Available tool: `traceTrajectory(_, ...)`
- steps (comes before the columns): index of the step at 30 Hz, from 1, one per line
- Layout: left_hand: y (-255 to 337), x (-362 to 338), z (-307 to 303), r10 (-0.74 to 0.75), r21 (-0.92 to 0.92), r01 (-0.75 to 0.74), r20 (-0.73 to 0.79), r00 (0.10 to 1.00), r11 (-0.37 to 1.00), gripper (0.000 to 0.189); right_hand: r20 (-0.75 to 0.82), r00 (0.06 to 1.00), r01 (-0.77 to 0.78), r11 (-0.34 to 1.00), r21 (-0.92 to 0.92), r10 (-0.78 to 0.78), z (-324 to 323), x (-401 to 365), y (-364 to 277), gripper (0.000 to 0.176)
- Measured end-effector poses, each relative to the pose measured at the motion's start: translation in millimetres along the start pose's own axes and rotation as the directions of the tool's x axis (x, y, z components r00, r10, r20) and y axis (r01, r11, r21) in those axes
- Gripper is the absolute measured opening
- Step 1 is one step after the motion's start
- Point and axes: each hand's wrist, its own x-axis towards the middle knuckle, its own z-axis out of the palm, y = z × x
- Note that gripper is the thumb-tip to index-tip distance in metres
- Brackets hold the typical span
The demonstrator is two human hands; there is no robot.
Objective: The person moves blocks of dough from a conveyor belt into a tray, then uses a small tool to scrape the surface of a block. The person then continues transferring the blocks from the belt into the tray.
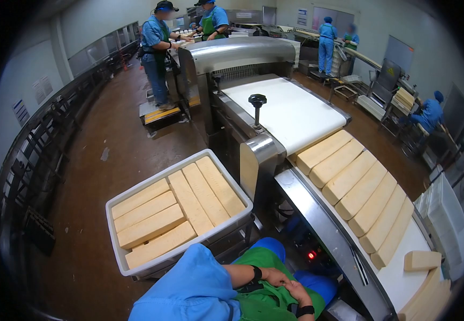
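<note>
My left hand (276,277) rests over the green apron (258,305) in my lap, its fingers curled together. Fingertips touching it, my right hand (298,292) is also closed; whether anything small is between the fingers is hidden. Both wrists wear black bands. Left of my lap is a white crate (179,256) holding several pale yellow blocks (151,224) laid flat. To the right, a row of similar blocks (357,192) lies side by side on the curved white conveyor (397,267), away from both hands.
Ahead stands a steel machine (242,51) with a white belt (290,109) and a black knob (257,100). A single block (422,260) lies near more blocks at lower right. White tubs (446,219) stand beyond. Several people in blue work further back, two beside the machine.
</note>
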Motion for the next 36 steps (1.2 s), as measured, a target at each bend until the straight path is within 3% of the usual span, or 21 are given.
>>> traceTrajectory(4, -5.8, 0.6, 1.9, 0.035, -0.044, -0.035, 0.007, 0.999, 0.998, 0.04, -0.049, 0.996, 0.068, 0.984, -0.166, -0.077, -0.6, -1.0, -6.9, 0.044)
traceTrajectory(6, -4.3, 1.1, 1.3, 0.047, -0.041, -0.047, -0.006, 0.999, 0.998, 0.038, 0.018, 0.994, 0.112, 0.948, -0.299, -0.111, -1.3, -1.3, -9.9, 0.051)
traceTrajectory(8, -5.9, 3.9, 0.2, 0.042, -0.12, -0.042, 0.001, 0.999, 0.992, 0.035, 0.014, 0.995, 0.097, 0.952, -0.291, -0.097, -3.7, -12.5, -29.4, 0.05)
traceTrajectory(10, -10.4, 12.0, -2.0, 0.2, -0.266, -0.239, -0.165, 0.966, 0.934, 0.032, -0.04, 0.998, 0.028, 0.955, -0.295, -0.041, -12.3, -24.0, -39.3, 0.042)
traceTrajectory(12, 7.3, 11.5, -33.0, 0.313, 0.028, -0.325, -0.364, 0.877, 0.945, 0.027, -0.117, 0.976, 0.198, 0.975, 0.1, -0.186, -19.0, -38.1, -30.4, 0.032)
traceTrajectory(13, 39.7, 2.5, -63.0, 0.284, 0.136, -0.25, -0.438, 0.853, 0.959, 0.026, -0.137, 0.978, 0.181, 0.97, 0.163, -0.16, -30.5, -58.4, -45.5, 0.029)
traceTrajectory(14, 53.6, 2.3, -84.2, 0.381, 0.215, -0.316, -0.58, 0.72, 0.924, 0.026, -0.151, 0.979, 0.172, 0.96, 0.223, -0.14, -44.0, -82.8, -66.4, 0.026)
traceTrajectory(15, 73.0, 3.8, -111.8, 0.53, 0.418, -0.327, -0.628, 0.57, 0.847, 0.026, -0.212, 0.955, 0.243, 0.956, 0.163, -0.207, -55.4, -100.7, -73.1, 0.026)
traceTrajectory(17, 95.8, 3.2, -158.4, 0.625, 0.56, -0.278, -0.684, 0.376, 0.78, 0.023, -0.331, 0.911, 0.31, 0.937, 0.159, -0.245, -81.9, -142.0, -95.3, 0.018)
traceTrajectory(20, 113.1, 21.3, -211.9, 0.574, 0.56, -0.125, -0.794, 0.202, 0.819, 0.022, -0.659, 0.71, 0.298, 0.954, -0.037, -0.247, -127.9, -188.6, -134.4, 0.016)
traceTrajectory(21, 115.8, 28.2, -225.4, 0.588, 0.601, -0.002, -0.781, 0.21, 0.799, 0.025, -0.764, 0.587, 0.221, 0.961, -0.167, -0.268, -145.4, -196.7, -148.8, 0.017)
traceTrajectory(22, 117.3, 31.9, -236.9, 0.52, 0.56, 0.026, -0.784, 0.338, 0.828, 0.033, -0.839, 0.45, 0.12, 0.952, -0.281, -0.305, -163.7, -202.2, -161.6, 0.018)
traceTrajectory(23, 113.2, 36.0, -240.8, 0.528, 0.564, 0.01, -0.78, 0.337, 0.826, 0.033, -0.857, 0.323, 0.088, 0.914, -0.396, -0.402, -186.3, -199.7, -158.3, 0.019)
traceTrajectory(24, 108.6, 43.8, -244.1, 0.525, 0.595, 0.093, -0.763, 0.376, 0.798, 0.037, -0.847, 0.188, 0.037, 0.866, -0.499, -0.497, -210.1, -195.3, -149.6, 0.02)
traceTrajectory(25, 104.1, 53.5, -247.8, 0.524, 0.628, 0.168, -0.744, 0.416, 0.76, 0.042, -0.879, 0.089, -0.188, 0.859, -0.476, -0.468, -230.1, -195.8, -144.7, 0.023)
traceTrajectory(26, 98.4, 55.8, -244.2, 0.4, 0.558, 0.186, -0.754, 0.521, 0.809, 0.048, -0.892, -0.016, -0.4, 0.821, -0.407, -0.451, -247.8, -198.6, -141.1, 0.026)
traceTrajectory(27, 91.8, 57.9, -240.8, 0.418, 0.57, 0.164, -0.741, 0.525, 0.805, 0.048, -0.939, -0.04, -0.527, 0.805, -0.271, -0.341, -265.3, -207.1, -136.5, 0.033)
traceTrajectory(29, 91.6, 57.9, -240.2, 0.405, 0.564, 0.219, -0.765, 0.501, 0.796, 0.051, -0.935, -0.257, -0.747, 0.664, 0.031, -0.245, -301.4, -216.1, -105.1, 0.04)
traceTrajectory(30, 90.3, 58.0, -240.9, 0.365, 0.548, 0.223, -0.757, 0.541, 0.806, 0.057, -0.933, -0.264, -0.749, 0.662, 0.037, -0.246, -311.9, -226.4, -97.9, 0.04)
traceTrajectory(32, 96.0, 56.1, -239.7, 0.347, 0.553, 0.235, -0.744, 0.571, 0.799, 0.061, -0.964, -0.258, -0.706, 0.67, 0.229, 0.058, -328.6, -238.1, -90.4, 0.047)
traceTrajectory(36, 105.2, 57.0, -239.5, 0.268, 0.553, 0.269, -0.703, 0.658, 0.788, 0.07, -0.967, -0.248, -0.65, 0.729, 0.212, 0.06, -355.0, -208.3, -104.5, 0.056)
